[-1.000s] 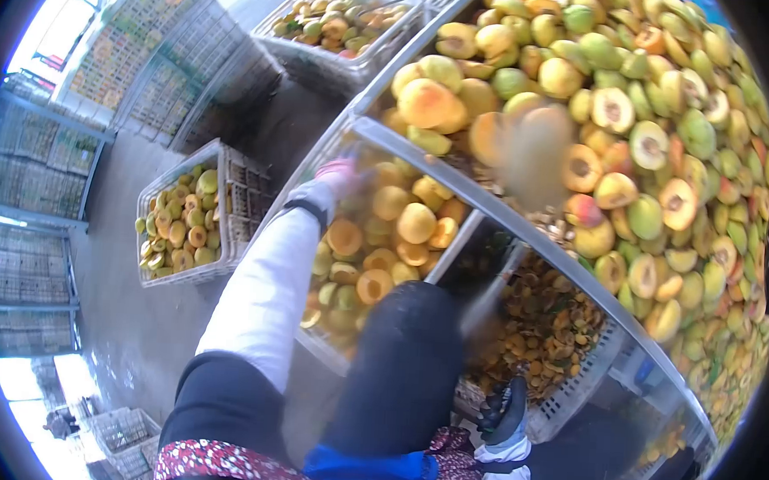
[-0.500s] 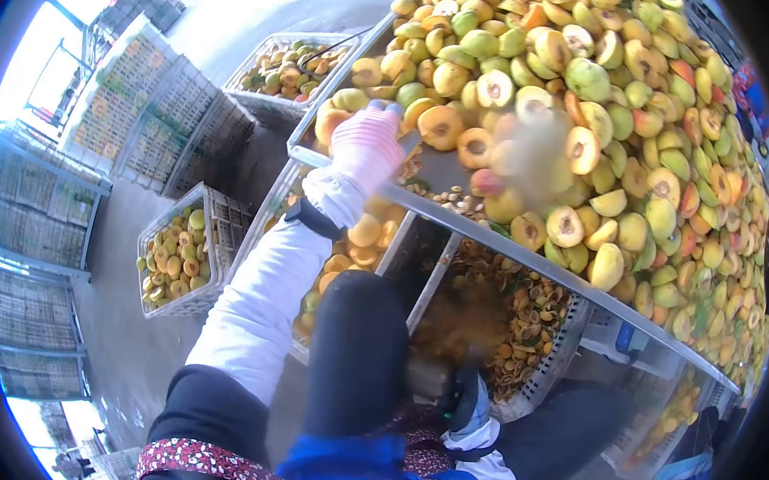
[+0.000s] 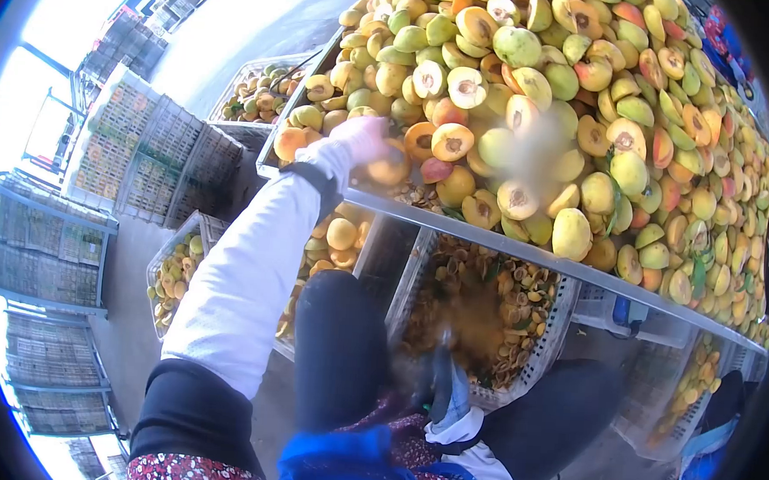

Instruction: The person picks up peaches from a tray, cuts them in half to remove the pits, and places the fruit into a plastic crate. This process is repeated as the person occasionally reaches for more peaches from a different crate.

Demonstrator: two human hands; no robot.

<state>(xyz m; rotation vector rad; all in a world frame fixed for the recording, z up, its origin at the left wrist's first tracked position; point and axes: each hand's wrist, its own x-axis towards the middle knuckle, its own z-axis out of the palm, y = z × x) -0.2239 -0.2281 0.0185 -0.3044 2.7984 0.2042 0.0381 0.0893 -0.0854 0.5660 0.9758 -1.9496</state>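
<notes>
My left hand [image 3: 363,142], in a pale pink glove, is stretched to the near left corner of a metal-edged table [image 3: 498,239] heaped with halved peaches [image 3: 604,191]. Its blurred fingers reach over a yellow-orange peach half [image 3: 390,166]; how they are bent is hidden. Low in front of my body, my right hand [image 3: 440,384], darkly gloved, is closed beside a white crate [image 3: 552,336] of pits and scraps [image 3: 519,321]. A small bright tip [image 3: 446,337] shows above it; I cannot tell what it holds.
Below the table's left end stands a crate of yellow peach halves [image 3: 341,234]. Further left are two fruit-filled crates [image 3: 160,293] [image 3: 251,124] on the floor and tall crate stacks [image 3: 150,154]. My knee [image 3: 341,325] rises between the crates. Another person's sleeve [image 3: 709,444] shows at right.
My left hand has moved from the table's corner to the peach half beside it. The view has shifted, and my right hand stays low by the scraps crate.
</notes>
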